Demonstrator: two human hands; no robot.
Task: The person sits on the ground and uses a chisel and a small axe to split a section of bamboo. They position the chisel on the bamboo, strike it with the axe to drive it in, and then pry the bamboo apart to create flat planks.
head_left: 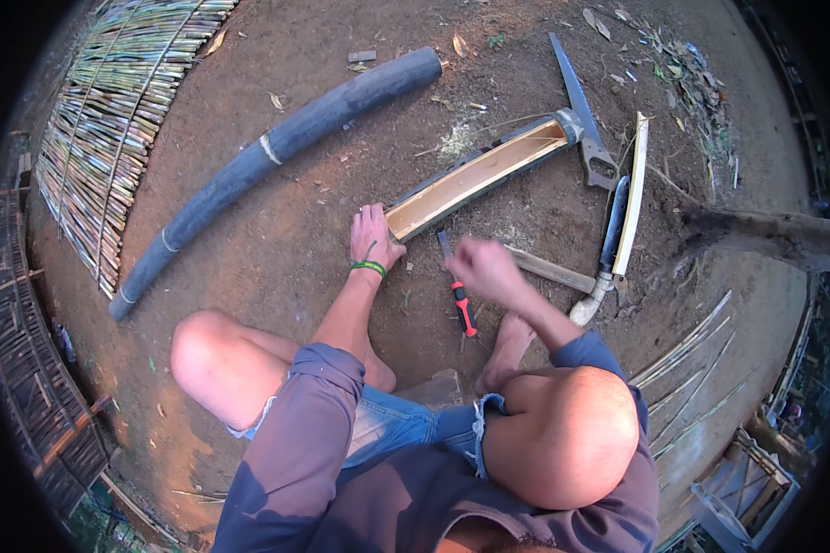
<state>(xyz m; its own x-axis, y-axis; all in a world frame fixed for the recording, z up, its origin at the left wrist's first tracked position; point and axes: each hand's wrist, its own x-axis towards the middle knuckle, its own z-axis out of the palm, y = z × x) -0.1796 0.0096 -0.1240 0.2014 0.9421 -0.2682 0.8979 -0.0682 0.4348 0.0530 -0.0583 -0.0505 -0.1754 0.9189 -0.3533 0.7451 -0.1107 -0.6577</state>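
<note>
My left hand (372,237) is closed on the near left end of a split bamboo trough (480,177), thumb on its rim and fingers over the outer side. The trough lies slanted on the ground with its pale hollow facing up. My right hand (489,269) hovers past the trough's near side, fingers curled but smeared by motion, so whether it holds anything is unclear. Beside it is a chisel (464,310) with a red and black handle, its blade toward the trough. A wooden stick (553,269) stretches rightward from near that hand.
A handsaw (576,101) rests by the trough's far end. Right of it are a machete (615,221) and a split bamboo strip (630,198). A long dark bamboo pole (277,147) lies at left, near a mat of thin canes (120,120). A tree root (756,235) crosses the right.
</note>
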